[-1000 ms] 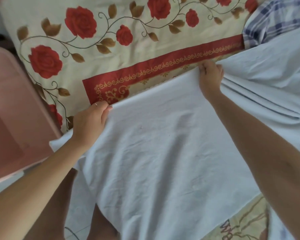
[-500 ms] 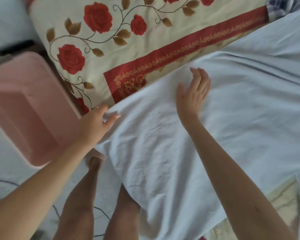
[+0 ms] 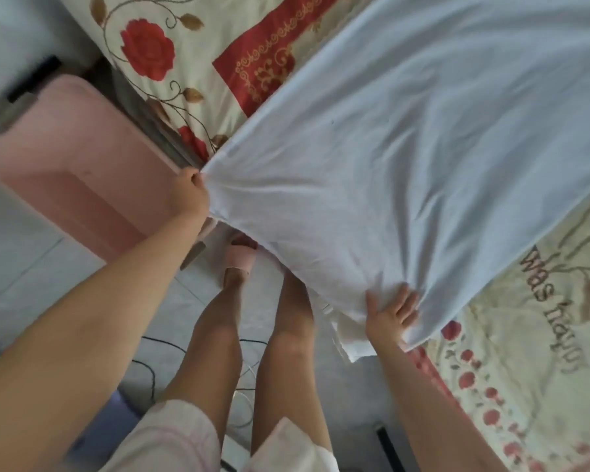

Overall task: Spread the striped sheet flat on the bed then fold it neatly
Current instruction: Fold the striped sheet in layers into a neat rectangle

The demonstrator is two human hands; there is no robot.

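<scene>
The sheet (image 3: 406, 158) looks plain pale white-blue here; no stripes show. It lies across the bed (image 3: 184, 32) and overhangs the near edge. My left hand (image 3: 189, 194) is shut on its left corner, pulling it taut off the bed edge. My right hand (image 3: 390, 311) presses into the sheet's near hanging edge with fingers curled into the cloth, bunching it. A folded under-layer of the sheet (image 3: 351, 338) hangs below my right hand.
A rose-patterned bedcover (image 3: 525, 335) lies under the sheet. A pink plastic box (image 3: 79, 175) stands on the floor at the left, close to the bed. My legs and a pink slipper (image 3: 239, 257) are below, with thin cables (image 3: 150, 366) on the tiled floor.
The view has tilted down toward the floor. My left hand closed on the sheet's left corner. My right hand left the top of the sheet and came down to its near hanging edge.
</scene>
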